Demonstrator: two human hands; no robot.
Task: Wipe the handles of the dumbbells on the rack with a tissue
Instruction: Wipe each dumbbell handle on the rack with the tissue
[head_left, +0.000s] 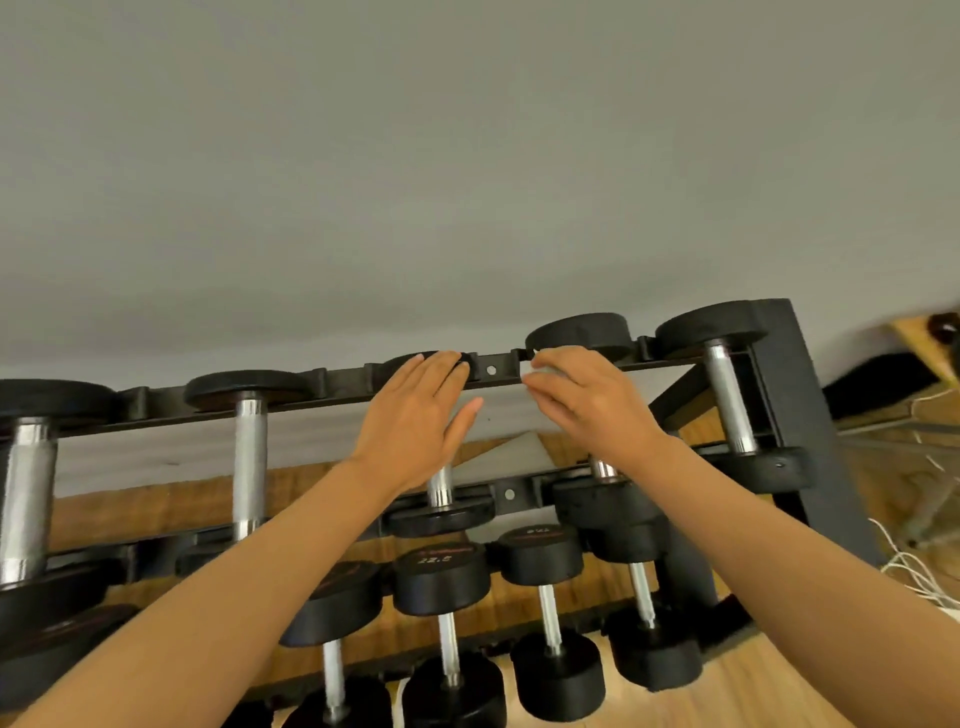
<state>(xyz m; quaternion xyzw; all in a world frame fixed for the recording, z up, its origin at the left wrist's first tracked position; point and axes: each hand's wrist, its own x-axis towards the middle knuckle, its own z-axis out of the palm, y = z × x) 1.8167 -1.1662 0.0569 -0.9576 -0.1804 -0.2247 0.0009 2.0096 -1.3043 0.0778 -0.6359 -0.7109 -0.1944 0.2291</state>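
Note:
A black two-tier dumbbell rack (491, 370) stands against a grey wall, holding black dumbbells with chrome handles. My left hand (415, 415) lies with straight fingers over the third top-tier dumbbell, whose handle (439, 488) shows below the wrist. My right hand (587, 400) hovers over the neighbouring dumbbell (576, 332) and pinches a small piece of white tissue (537, 366) at its fingertips. That dumbbell's handle is mostly hidden under my right hand. More chrome handles show at the left (249, 457) and far right (727, 395).
Smaller dumbbells (441, 577) fill the lower tier near the wooden floor (753, 696). The rack's thick black end post (795, 415) stands at the right. White cords (914, 566) lie on the floor beyond it.

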